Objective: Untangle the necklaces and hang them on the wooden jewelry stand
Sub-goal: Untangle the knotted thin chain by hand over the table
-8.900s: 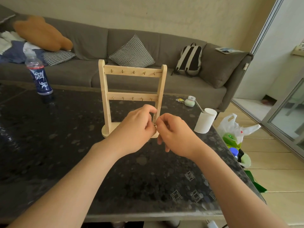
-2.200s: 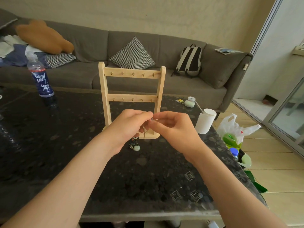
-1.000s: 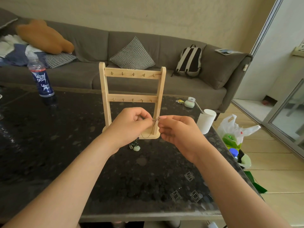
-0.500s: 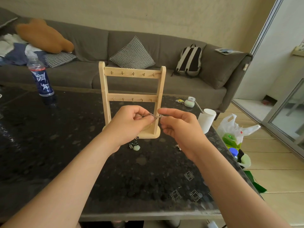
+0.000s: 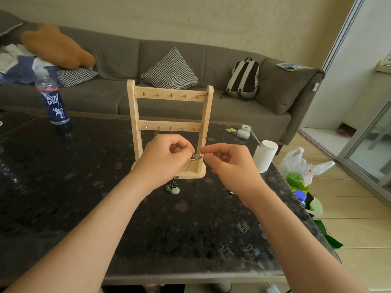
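Note:
The wooden jewelry stand [image 5: 169,96] stands upright on the dark table [image 5: 63,187], with two rows of bare hooks. In front of its base my left hand [image 5: 165,159] and my right hand [image 5: 228,163] pinch a thin silver necklace chain [image 5: 195,158] between fingertips; a short loop of chain hangs below my left hand. A second necklace with a pale green pendant [image 5: 175,189] lies on the table under my left wrist, partly hidden. A small piece of chain [image 5: 230,191] peeks out beside my right wrist.
A blue water bottle [image 5: 53,100] stands at the far left of the table. A white paper cup [image 5: 264,155] and a small white case [image 5: 243,132] sit at the right. A grey sofa with cushions and a backpack lies behind. A plastic bag rests on the floor, right.
My hands dropped slightly and drew closer at the fingertips, still working the chain between them. The pendant necklace, held up 8.9 s ago, has lain on the table since.

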The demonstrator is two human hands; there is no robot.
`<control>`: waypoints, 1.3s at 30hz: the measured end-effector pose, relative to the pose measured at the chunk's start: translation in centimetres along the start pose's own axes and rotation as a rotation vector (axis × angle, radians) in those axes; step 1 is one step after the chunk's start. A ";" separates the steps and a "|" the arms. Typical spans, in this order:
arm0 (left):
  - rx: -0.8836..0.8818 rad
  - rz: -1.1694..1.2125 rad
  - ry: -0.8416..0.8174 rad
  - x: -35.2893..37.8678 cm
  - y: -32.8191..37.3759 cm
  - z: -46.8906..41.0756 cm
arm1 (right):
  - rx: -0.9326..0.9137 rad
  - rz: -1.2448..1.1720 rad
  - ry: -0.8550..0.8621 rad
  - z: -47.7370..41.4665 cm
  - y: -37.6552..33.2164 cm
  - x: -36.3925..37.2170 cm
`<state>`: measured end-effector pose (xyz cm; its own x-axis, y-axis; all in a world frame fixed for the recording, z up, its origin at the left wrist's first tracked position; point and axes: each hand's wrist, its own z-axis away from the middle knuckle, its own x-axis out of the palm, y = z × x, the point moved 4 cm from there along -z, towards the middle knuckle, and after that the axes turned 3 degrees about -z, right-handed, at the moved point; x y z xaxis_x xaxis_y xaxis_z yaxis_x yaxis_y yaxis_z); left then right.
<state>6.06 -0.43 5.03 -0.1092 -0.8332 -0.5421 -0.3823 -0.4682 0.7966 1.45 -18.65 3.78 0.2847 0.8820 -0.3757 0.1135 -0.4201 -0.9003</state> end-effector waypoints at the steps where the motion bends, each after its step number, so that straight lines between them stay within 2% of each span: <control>1: 0.013 -0.012 0.004 0.0 0.0 0.0 | -0.013 0.041 -0.012 0.0 0.0 0.1; 4: 0.042 -0.039 0.016 -0.1 0.0 0.1 | -0.036 0.138 -0.036 -0.1 -0.1 0.5; 11: 0.113 -0.127 0.030 -0.2 0.2 0.1 | -0.063 0.143 -0.092 0.0 -0.2 0.8; 17: 0.130 -0.129 -0.059 0.3 0.4 0.2 | -0.080 0.124 -0.097 0.1 -0.1 0.9; 31: 0.103 -0.093 -0.059 0.7 0.0 -0.1 | -0.092 0.146 -0.039 0.1 -0.6 0.3; 39: 0.057 -0.112 -0.112 0.7 0.1 0.1 | -0.213 0.267 0.037 0.5 -1.4 0.2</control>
<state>5.85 -0.98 4.68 -0.1633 -0.7375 -0.6554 -0.4485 -0.5362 0.7151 0.87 -17.75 4.87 0.3648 0.7281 -0.5803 0.2254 -0.6738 -0.7037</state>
